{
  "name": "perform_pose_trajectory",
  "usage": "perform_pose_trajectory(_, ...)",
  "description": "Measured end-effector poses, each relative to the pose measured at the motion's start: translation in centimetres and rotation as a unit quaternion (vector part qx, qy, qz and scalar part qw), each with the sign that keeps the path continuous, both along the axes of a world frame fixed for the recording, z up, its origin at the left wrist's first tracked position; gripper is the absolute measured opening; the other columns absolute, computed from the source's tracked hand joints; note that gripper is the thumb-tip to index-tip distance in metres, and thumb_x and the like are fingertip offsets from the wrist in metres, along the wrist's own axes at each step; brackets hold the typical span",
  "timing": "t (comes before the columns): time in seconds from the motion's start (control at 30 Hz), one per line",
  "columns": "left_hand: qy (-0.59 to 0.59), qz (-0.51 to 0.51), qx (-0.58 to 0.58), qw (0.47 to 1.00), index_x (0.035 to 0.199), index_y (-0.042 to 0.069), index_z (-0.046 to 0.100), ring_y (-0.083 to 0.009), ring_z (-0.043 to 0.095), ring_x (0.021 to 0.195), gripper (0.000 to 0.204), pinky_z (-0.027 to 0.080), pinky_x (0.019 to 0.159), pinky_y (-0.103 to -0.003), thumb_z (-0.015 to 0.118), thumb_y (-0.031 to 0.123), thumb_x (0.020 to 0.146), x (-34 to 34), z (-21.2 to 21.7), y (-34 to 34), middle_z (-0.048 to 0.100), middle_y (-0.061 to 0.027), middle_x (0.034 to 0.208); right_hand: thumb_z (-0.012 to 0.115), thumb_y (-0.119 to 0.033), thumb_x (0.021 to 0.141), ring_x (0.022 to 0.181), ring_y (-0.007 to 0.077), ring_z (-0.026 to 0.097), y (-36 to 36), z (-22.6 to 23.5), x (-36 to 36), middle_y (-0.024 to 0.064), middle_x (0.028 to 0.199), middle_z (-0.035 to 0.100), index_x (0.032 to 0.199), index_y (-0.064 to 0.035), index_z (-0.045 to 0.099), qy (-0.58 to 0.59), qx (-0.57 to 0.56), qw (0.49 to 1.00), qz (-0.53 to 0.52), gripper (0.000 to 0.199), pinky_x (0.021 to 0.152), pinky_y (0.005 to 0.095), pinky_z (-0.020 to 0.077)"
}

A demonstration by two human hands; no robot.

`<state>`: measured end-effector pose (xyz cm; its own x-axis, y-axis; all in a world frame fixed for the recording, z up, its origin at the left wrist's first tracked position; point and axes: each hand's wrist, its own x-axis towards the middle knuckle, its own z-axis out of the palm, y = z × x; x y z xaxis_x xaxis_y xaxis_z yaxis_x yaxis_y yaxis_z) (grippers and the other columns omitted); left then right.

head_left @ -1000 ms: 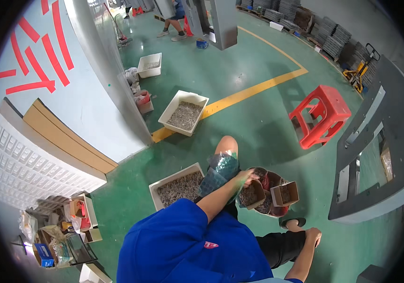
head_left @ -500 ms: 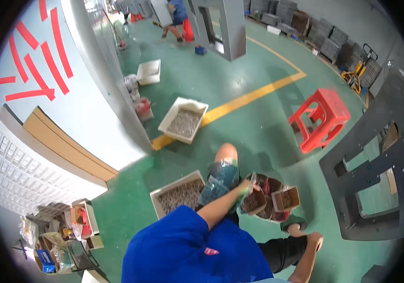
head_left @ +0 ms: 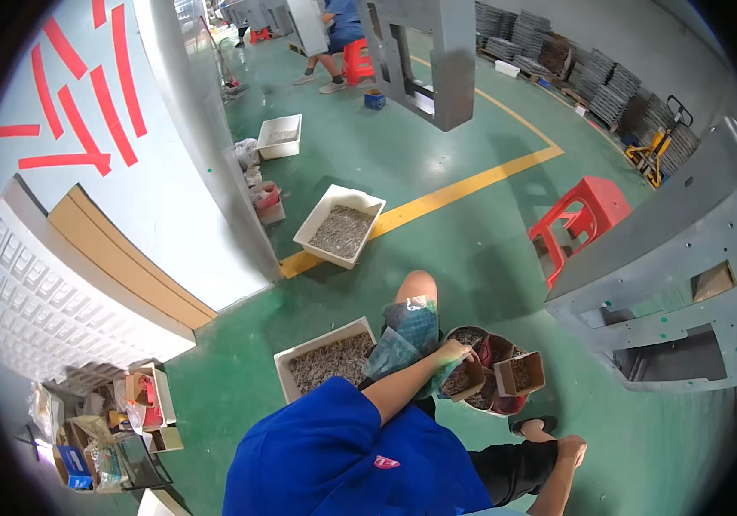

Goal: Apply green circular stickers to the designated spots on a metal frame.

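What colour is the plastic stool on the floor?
Red; the stool shows clearly in the head view.

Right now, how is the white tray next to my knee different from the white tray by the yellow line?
The tray by the knee sits close to the person, partly hidden behind the blue shirt; the tray by the yellow line stands farther off, fully in view. The near one almost touches the leg; the far one stands alone on the green floor. Both are white, rectangular and hold small grey parts.

The small cardboard box hides the left hand's fingers (right hand out of view).
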<state>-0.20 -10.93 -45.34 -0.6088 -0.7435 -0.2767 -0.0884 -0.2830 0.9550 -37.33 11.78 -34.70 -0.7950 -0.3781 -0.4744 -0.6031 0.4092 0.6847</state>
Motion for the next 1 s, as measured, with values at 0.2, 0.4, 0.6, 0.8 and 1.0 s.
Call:
perform_pose_trajectory(0.2,-0.064,0.015,0.018,0.998,0.078,0.005,0.073,-0.0147,0.051,0.062,0.045,0.04,0.059,-0.03,0.053,0.044,0.086,0.3,0.2,0.1,0.057,-0.0041,0.062,0.046,-0.024,0.083,0.055,0.0337,0.065,-0.3,0.6,0.9,0.0146,0.077,0.068,0.082,-0.0031,0.07,0.002,0.013,0.999,0.035,0.032,0.037,0.0447,0.0527)
perform_pose_trajectory(0.4,-0.078,-0.004,-0.092,0.993,0.079,0.007,0.072,-0.0215,0.057,0.063,0.03,0.044,0.061,-0.035,0.055,0.033,0.08,-0.1,-0.4,0.4,0.063,-0.0105,0.067,0.045,-0.031,0.085,0.055,0.0272,0.066,-0.5,1.2,1.1,0.0093,0.081,0.069,0.084,-0.0063,0.071,-0.017,0.004,0.998,0.056,0.036,0.034,0.0416,0.0522)
perform_pose_trajectory(0.6,-0.14,-0.065,-0.135,0.979,0.086,0.008,0.068,-0.033,0.062,0.075,0.029,0.048,0.069,-0.04,0.055,0.031,0.073,-0.4,-2.0,-0.3,0.065,-0.0172,0.084,0.063,-0.046,0.069,0.083,0.032,0.066,1.6,1.0,-1.9,0.0135,0.091,0.068,0.088,-0.0032,0.07,-0.071,-0.204,0.976,-0.006,0.047,0.069,0.0418,0.055)
perform_pose_trajectory(0.8,-0.132,-0.051,-0.111,0.984,0.086,0.003,0.068,-0.0287,0.063,0.075,0.031,0.047,0.069,-0.037,0.058,0.029,0.072,-0.6,-2.2,-0.5,0.065,-0.019,0.081,0.07,-0.05,0.061,0.089,0.0321,0.064,5.3,-1.4,-5.2,0.0174,0.089,0.067,0.086,-0.0016,0.069,-0.085,-0.388,0.903,-0.165,0.054,0.081,0.0395,0.0493)
perform_pose_trajectory(1.0,-0.165,-0.009,-0.074,0.984,0.086,0.0,0.067,-0.0259,0.064,0.077,0.031,0.047,0.071,-0.035,0.059,0.027,0.072,-0.5,-1.2,0.0,0.066,-0.0185,0.083,0.07,-0.05,0.061,0.089,0.0322,0.064,4.8,-0.4,-4.5,0.0181,0.088,0.067,0.086,-0.0028,0.07,-0.137,-0.347,0.919,-0.131,0.053,0.08,0.041,0.0491)
